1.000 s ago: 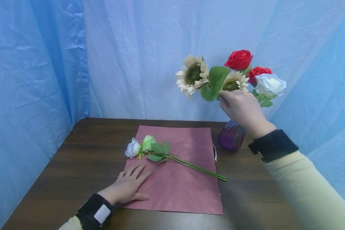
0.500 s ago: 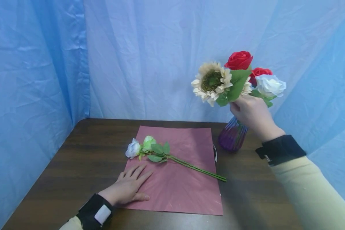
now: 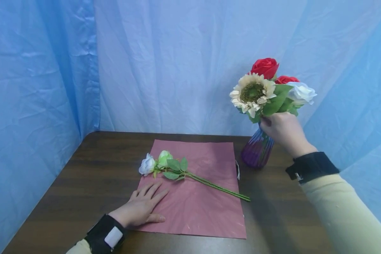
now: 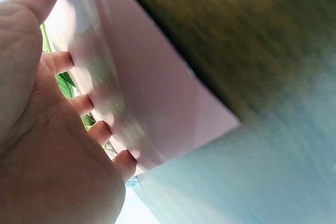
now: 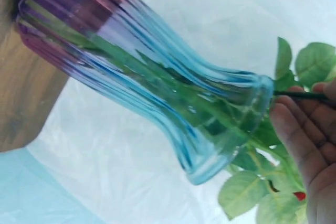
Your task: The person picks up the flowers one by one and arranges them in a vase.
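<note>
In the head view, a cream sunflower (image 3: 252, 92) stands over the mouth of a ribbed purple-and-blue glass vase (image 3: 256, 150). My right hand (image 3: 284, 130) pinches its dark stem (image 5: 302, 95) right at the vase's rim, as the right wrist view shows. Two red roses (image 3: 265, 68) and a white rose (image 3: 301, 92) rise from the vase behind. My left hand (image 3: 139, 207) lies flat with fingers spread on a dusty-pink sheet (image 3: 203, 218). Beyond its fingertips, a pale white rose (image 3: 147, 164) and a light green rose (image 3: 164, 158) lie on the sheet, stems pointing right. The second sunflower is hidden.
The dark wooden table (image 3: 92, 176) carries everything. Pale blue cloth (image 3: 165, 70) hangs behind the table and at both sides. A short white string (image 3: 237, 169) shows at the sheet's right edge, close to the vase.
My right hand has moved right and down with the sunflower, bringing its head in front of the red roses and its stem down to the vase. My left hand has stayed put.
</note>
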Action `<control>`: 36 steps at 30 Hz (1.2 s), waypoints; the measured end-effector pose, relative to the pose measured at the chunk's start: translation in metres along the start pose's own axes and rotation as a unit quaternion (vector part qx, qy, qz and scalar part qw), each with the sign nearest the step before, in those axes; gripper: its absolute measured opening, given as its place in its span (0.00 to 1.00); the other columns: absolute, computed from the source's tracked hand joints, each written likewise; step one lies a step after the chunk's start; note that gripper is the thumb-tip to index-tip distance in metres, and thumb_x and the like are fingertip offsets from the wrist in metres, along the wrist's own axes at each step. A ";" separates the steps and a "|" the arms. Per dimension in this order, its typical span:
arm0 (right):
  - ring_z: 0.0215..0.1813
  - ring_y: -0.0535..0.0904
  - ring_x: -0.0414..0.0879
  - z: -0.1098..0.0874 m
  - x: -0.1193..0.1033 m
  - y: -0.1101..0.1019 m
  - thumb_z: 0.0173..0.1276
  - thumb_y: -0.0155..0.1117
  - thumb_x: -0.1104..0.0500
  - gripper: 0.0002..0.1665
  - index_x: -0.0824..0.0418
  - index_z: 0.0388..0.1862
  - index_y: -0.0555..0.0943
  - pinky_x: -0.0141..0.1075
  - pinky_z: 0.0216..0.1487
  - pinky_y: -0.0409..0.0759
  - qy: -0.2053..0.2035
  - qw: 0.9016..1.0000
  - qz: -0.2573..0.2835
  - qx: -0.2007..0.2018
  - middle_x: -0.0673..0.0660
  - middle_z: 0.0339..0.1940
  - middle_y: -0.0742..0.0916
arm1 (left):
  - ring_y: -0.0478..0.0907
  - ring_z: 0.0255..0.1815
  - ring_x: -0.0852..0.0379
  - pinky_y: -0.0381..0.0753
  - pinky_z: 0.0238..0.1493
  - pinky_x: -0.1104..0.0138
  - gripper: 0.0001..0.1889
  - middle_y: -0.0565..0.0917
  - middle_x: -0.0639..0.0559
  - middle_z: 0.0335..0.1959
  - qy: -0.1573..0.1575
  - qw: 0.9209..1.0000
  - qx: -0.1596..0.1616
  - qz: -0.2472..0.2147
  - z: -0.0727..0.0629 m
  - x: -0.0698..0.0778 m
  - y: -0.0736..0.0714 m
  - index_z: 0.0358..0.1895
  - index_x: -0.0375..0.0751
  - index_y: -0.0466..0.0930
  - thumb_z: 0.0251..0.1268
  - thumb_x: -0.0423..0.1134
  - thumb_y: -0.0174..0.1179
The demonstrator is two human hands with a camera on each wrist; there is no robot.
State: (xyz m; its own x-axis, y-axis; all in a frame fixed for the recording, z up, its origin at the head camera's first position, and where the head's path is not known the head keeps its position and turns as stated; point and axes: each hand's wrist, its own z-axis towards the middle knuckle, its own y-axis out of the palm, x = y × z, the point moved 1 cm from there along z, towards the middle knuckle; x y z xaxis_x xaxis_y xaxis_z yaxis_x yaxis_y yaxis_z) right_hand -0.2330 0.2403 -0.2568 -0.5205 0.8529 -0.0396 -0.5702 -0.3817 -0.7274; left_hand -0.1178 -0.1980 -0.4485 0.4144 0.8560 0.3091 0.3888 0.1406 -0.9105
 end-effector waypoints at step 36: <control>0.26 0.77 0.69 0.003 0.021 0.021 0.66 0.55 0.61 0.11 0.62 0.23 0.71 0.60 0.26 0.70 0.246 0.968 -0.021 -0.034 0.69 0.23 0.82 | 0.44 0.82 0.35 0.56 0.70 0.32 0.47 0.49 0.45 0.84 -0.009 1.000 -0.001 0.005 0.005 0.000 -0.001 0.81 0.57 0.57 0.62 0.74 0.57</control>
State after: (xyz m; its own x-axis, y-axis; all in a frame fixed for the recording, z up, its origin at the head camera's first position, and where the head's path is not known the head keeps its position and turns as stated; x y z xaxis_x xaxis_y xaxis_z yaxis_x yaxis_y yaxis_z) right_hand -0.2579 0.2490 -0.2711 -0.1221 0.9403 -0.3178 -0.5330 -0.3323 -0.7781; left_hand -0.1223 -0.1951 -0.4491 0.4022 0.8665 0.2955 0.3860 0.1322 -0.9130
